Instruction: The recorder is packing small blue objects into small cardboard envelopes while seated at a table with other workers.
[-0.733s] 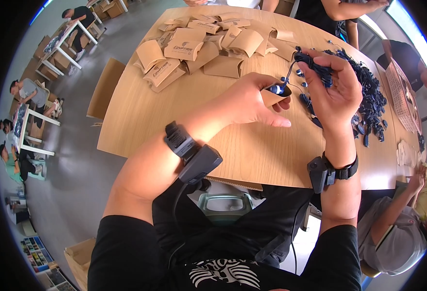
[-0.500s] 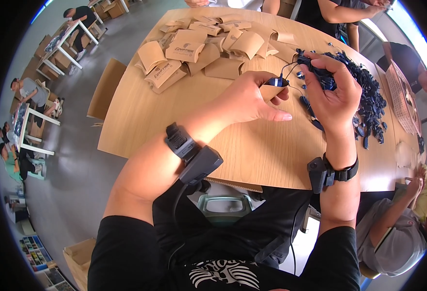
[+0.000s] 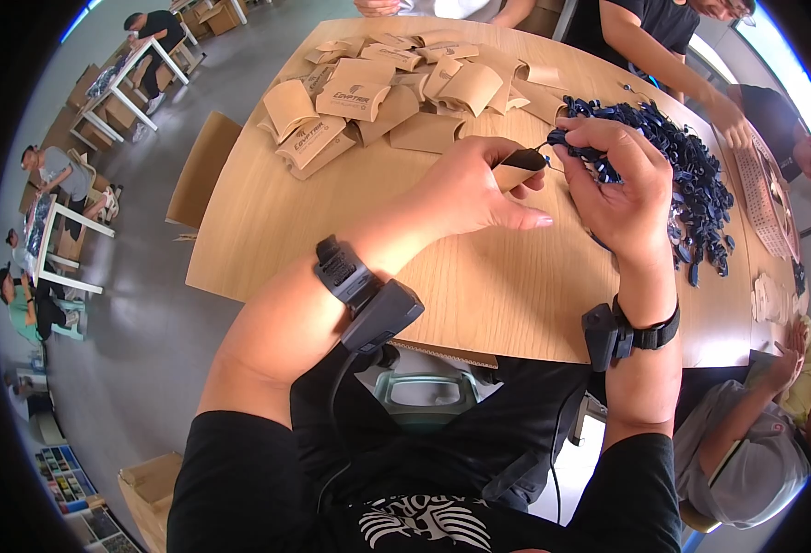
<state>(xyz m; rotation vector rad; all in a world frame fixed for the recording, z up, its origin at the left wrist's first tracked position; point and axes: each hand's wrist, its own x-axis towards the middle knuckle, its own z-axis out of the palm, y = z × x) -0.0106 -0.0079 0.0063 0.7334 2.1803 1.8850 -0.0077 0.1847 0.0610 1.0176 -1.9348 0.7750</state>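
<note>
The left hand (image 3: 465, 189) is closed around a small kraft-paper pouch (image 3: 513, 171), thumb stretched out toward three o'clock along the wooden table (image 3: 267, 221) and the other fingers curled over the pouch's top. A dark oval piece (image 3: 525, 158) sits at the pouch's mouth, pinched there under the fingertips. Just beside it, at three o'clock, the right hand (image 3: 617, 189) is half-curled, its fingertips gripping a small dark blue item (image 3: 567, 140) with a thin cord running toward the pouch — the two hands nearly touch over the table's middle.

At one o'clock from the right hand lies a heap of dark blue pieces (image 3: 691, 180), spreading toward the table's right edge. At eleven o'clock from the left hand is a loose pile of flat kraft pouches (image 3: 378, 88) (some printed, some plain). Both wrists wear black strapped devices (image 3: 368, 295). Other people's arms reach onto the table from the far side, at twelve and two o'clock.
</note>
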